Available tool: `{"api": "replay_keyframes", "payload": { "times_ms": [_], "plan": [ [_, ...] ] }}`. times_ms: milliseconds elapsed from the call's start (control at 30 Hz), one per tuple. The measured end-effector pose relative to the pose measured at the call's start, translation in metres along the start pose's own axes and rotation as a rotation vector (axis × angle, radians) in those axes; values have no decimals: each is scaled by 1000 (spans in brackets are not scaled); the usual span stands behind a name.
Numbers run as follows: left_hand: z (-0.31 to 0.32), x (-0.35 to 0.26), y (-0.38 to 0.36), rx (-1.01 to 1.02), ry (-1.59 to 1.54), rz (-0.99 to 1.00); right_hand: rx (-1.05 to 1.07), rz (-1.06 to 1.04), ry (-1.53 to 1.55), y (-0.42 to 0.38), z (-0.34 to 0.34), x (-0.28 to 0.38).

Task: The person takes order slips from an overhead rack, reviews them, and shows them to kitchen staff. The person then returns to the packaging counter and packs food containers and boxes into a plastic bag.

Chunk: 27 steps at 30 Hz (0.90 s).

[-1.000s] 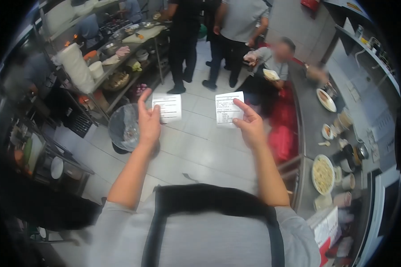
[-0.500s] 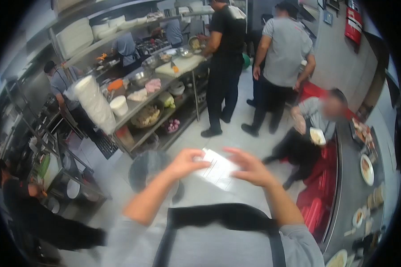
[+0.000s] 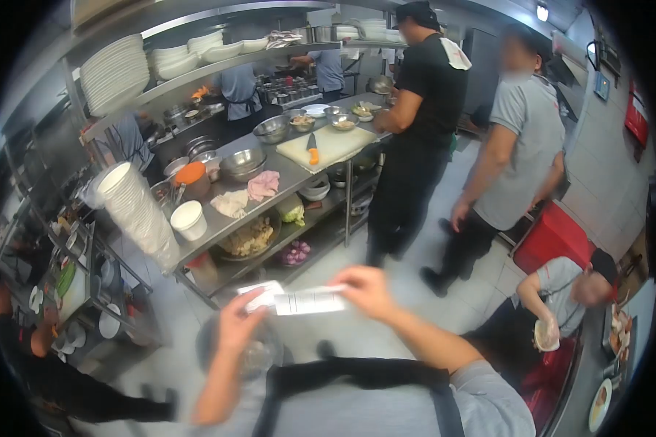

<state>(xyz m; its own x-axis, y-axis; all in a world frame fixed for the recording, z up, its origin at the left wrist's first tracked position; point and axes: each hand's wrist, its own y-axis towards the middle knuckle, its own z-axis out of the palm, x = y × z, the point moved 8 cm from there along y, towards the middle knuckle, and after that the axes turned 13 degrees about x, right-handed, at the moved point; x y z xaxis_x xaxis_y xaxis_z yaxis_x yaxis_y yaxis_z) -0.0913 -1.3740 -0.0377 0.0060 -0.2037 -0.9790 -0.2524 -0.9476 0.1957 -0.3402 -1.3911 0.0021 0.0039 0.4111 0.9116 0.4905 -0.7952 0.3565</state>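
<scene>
My left hand (image 3: pixel 239 322) is closed around a small bundle of white paper slips (image 3: pixel 261 294), thumb on top. Stretched sideways between both hands is a printed paper slip (image 3: pixel 310 303) with dark lines on it. My right hand (image 3: pixel 364 290) pinches the right end of that slip between thumb and fingertips. Both hands are up in front of my apron (image 3: pixel 357 371), over the floor. Below the left hand a round, see-through container (image 3: pixel 259 353) shows partly, hidden by the forearm.
A steel prep table (image 3: pixel 222 218) ahead bears a cutting board (image 3: pixel 332 149) with an orange-handled knife (image 3: pixel 313 149), bowls and stacked white tubs (image 3: pixel 135 211). Two people stand at the right of it. Another person (image 3: pixel 561 306) bends low by a counter at right, holding a dish.
My hands have moved apart and the slip is now pulled out sideways, with other slips in my left hand. My view has turned right; the person at right now bends lower.
</scene>
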Motion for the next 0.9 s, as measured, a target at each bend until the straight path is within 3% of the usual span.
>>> {"api": "replay_keyframes", "payload": {
  "times_ms": [100, 133, 200, 300, 467, 533, 567, 667, 700, 733, 800, 833, 900],
  "plan": [
    [-45, 6, 40, -105, 262, 66, 41, 35, 186, 86, -48, -23],
    [-54, 8, 60, -123, 195, 51, 27, 63, 188, 117, -69, -28],
    [-66, 9, 92, -157, 59, 3, -56, 33, 365, 182, -115, -59],
    [-81, 3, 137, -224, 210, 4, -239, -47, 609, 285, -201, -115],
    [-103, 3, 178, -434, 249, -32, -384, -171, 693, 469, -346, -156],
    [-112, 10, 182, -557, 245, -17, -431, -173, 623, 559, -424, -212],
    [-111, 10, 183, -628, 260, -54, -634, -185, 796, 571, -436, -209],
    [-111, 16, 187, -814, 322, -118, -717, -254, 1026, 657, -525, -291],
    [-117, 29, 178, -850, 350, -118, -835, -227, 1092, 672, -547, -310],
    [-123, 40, 176, -883, 375, -120, -798, -219, 1115, 689, -570, -324],
    [-121, 58, 174, -932, 301, -421, -791, -275, 1092, 716, -611, -340],
    [-107, 32, 199, -1036, 317, -230, -785, -275, 1117, 743, -641, -359],
    [-105, 38, 217, -1012, 304, -269, -734, -270, 1167, 775, -674, -363]
  ]
}}
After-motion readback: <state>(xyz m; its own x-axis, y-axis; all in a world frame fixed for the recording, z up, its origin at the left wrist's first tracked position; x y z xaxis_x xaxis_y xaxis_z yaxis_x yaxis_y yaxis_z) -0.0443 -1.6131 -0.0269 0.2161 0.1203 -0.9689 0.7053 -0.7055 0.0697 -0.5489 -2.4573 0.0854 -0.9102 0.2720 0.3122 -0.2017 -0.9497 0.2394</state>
